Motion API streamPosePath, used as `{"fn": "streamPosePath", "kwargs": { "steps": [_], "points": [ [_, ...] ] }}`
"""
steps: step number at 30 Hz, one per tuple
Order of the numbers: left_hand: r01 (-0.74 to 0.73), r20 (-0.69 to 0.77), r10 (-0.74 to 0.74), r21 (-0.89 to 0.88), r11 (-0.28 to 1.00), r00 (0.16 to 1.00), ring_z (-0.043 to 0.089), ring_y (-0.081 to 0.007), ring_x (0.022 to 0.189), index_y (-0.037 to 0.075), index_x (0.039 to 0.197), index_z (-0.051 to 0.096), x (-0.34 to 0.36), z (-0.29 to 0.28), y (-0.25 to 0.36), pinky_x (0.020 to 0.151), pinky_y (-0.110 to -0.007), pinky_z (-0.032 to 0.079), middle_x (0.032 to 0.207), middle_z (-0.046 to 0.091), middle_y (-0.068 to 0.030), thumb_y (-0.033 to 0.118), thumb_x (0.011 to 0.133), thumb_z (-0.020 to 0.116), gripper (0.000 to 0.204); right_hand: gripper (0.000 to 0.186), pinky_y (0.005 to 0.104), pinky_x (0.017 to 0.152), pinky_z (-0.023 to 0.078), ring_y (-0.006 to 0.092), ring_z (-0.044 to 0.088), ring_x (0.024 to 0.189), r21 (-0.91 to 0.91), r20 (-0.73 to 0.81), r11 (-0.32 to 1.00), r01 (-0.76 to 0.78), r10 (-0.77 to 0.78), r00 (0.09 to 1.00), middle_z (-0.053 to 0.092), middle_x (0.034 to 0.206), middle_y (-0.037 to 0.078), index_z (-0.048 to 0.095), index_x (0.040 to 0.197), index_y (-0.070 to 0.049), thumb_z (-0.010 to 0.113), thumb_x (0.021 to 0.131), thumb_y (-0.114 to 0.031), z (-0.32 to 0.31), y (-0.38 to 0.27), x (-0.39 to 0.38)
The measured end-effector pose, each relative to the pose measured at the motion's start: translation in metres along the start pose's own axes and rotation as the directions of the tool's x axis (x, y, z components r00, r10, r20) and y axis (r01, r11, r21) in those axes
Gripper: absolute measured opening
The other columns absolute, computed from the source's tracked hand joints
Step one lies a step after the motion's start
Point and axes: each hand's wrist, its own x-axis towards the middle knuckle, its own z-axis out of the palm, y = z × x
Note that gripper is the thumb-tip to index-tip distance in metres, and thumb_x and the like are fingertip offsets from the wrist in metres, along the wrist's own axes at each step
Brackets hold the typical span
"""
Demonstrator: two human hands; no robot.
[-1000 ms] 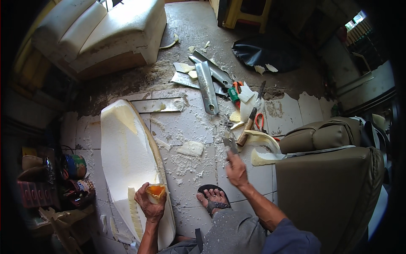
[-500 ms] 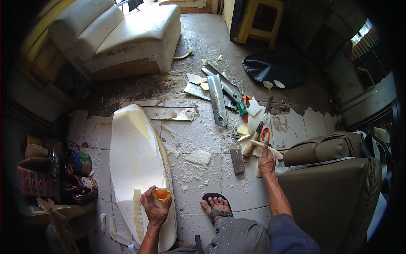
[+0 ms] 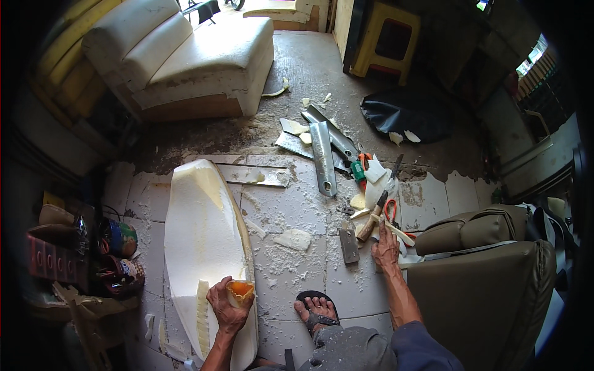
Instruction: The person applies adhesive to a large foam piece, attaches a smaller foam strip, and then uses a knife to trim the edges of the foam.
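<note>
My left hand grips a pale cup with orange contents and a ragged rim over a long white foam piece. My right hand reaches among cream offcuts, index finger extended, other fingers curled around something I cannot make out. Just left of it lie a flat grey blade or block and a wooden-handled tool. Red-handled scissors lie beyond the fingertips. Farther up are metal plates and a green object.
A worn white sofa stands at back left, a yellow stool and black sheet at back right. A brown cushioned piece is beside my right arm, containers at left. My sandalled foot rests on tiles.
My right hand has moved rightward to the offcuts and let go of the blade, which now lies on the floor. My left hand still holds the cup. The view has shifted.
</note>
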Motion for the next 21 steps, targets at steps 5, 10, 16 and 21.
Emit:
{"fn": "streamPosePath", "kwargs": {
  "steps": [5,10,16,21],
  "points": [
    [-0.001,-0.009,0.001,-0.004,1.000,1.000,0.050,-0.0305,0.110,0.010,0.135,0.051,-0.002,-0.001,-0.005,0.102,-0.046,0.033,0.116,0.057,-0.0107,0.037,0.077,0.087,0.074,0.098,0.0541,0.085,0.049,0.0397,0.059,0.105,0.060,-0.096,0.996,0.067,-0.061,0.994,0.063,0.117,0.021,0.020,0.164,-0.013,0.067,0.079,-0.008,-0.004,0.011,0.005],
    [-0.011,0.011,0.011,0.000,1.000,1.000,0.049,-0.0299,0.111,0.010,0.138,0.051,-0.003,-0.003,-0.010,0.103,-0.045,0.033,0.119,0.057,-0.0100,0.035,0.075,0.088,0.077,0.087,0.0508,0.077,0.053,0.0443,0.065,0.081,0.349,0.020,0.916,-0.198,0.204,0.979,0.067,0.095,0.025,0.026,0.161,-0.009,0.062,0.082,-0.006,-0.044,-0.024,-0.005],
    [-0.004,-0.005,0.004,0.010,1.000,1.000,0.050,-0.0300,0.113,0.010,0.138,0.051,-0.002,-0.002,-0.009,0.103,-0.045,0.033,0.118,0.058,-0.0096,0.034,0.075,0.088,0.077,0.071,0.0240,0.073,0.051,0.0090,0.063,0.084,0.873,0.283,0.363,-0.325,0.165,0.945,0.074,0.099,0.008,0.035,0.155,0.002,0.070,0.093,-0.008,-0.122,-0.083,0.006],
    [-0.001,0.004,0.001,-0.016,1.000,1.000,0.051,-0.0304,0.112,0.009,0.138,0.051,-0.002,-0.002,-0.004,0.104,-0.046,0.034,0.118,0.058,-0.0103,0.030,0.075,0.088,0.077,0.065,0.0234,0.084,0.053,0.0104,0.065,0.095,0.959,0.223,0.168,-0.229,0.050,0.973,0.072,0.111,0.008,0.037,0.155,-0.001,0.063,0.096,0.002,-0.140,-0.118,0.014]
  ]
}}
